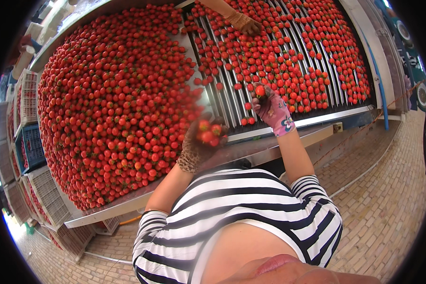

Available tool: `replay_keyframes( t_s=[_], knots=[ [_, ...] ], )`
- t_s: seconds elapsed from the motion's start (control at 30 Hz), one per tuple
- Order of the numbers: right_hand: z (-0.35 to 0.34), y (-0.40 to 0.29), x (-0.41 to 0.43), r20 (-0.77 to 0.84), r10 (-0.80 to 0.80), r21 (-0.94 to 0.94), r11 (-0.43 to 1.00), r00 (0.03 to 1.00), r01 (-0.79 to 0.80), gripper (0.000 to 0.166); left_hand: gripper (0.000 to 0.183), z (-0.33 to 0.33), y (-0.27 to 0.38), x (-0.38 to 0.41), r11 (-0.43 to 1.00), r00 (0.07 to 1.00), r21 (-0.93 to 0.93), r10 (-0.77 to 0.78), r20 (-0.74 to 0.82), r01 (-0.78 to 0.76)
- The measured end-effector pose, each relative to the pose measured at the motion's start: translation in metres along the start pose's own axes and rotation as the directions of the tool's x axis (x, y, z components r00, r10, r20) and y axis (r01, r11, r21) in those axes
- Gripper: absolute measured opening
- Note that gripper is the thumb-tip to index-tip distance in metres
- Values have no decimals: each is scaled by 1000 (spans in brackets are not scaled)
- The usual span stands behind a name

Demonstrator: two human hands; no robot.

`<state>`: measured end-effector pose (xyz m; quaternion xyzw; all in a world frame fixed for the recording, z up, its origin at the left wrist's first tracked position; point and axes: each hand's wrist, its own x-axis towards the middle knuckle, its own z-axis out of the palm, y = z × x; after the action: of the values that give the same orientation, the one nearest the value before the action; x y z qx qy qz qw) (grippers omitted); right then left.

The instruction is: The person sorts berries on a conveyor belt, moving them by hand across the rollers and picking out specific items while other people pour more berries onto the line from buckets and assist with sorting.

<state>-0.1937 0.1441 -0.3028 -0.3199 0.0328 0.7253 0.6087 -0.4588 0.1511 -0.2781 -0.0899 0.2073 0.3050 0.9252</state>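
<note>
My left hand (194, 148), in a leopard-print glove with a dark palm, cups several cherry tomatoes (209, 132) near the front edge of the sorting machine. It is slightly blurred. A large heap of red cherry tomatoes (117, 106) lies beside it on a metal feed tray (206, 93). Over the metal roller conveyor (231, 101), my right hand (276, 110) wears a pink floral glove with dark, stained fingers. A single cherry tomato (260, 91) is held at its fingertips. More tomatoes (298, 87) rest on the rollers around that hand.
Another person's gloved hand (245, 24) reaches onto the rollers from the far side. A metal rail (340, 115) edges the conveyor's near side. Stacked plastic crates (48, 193), some with tomatoes, stand at left. A blue pipe (381, 92) runs down the right side above brick paving (372, 184).
</note>
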Motion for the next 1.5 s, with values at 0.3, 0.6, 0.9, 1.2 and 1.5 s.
replay_keyframes(
  t_s=[0.3, 0.6, 0.9, 1.2, 1.5],
  knots=[
    [54, 51, -36, 271, -198, -852, 405, 942, 331, 27, 55, 4, -8, 7, 994, 994, 65, -86, 63, 82],
    [35, 60, -18, 503, -37, -863, -76, 863, 500, 47, 51, 0, -2, 7, 996, 994, -11, -86, 72, 87],
    [-118, -112, 98, 389, -751, -818, -548, 534, -176, 29, 49, -5, 5, -3, 997, 996, -70, -12, 92, 18],
    [-102, -127, 91, 281, -739, -800, -532, 612, -276, 22, 55, -29, 13, -15, 992, 997, -116, 53, 60, -46],
    [-148, -140, 55, 125, -787, -686, -508, 605, -520, 35, 53, -34, 13, -12, 995, 996, -69, 77, 41, -74]
  ],
)
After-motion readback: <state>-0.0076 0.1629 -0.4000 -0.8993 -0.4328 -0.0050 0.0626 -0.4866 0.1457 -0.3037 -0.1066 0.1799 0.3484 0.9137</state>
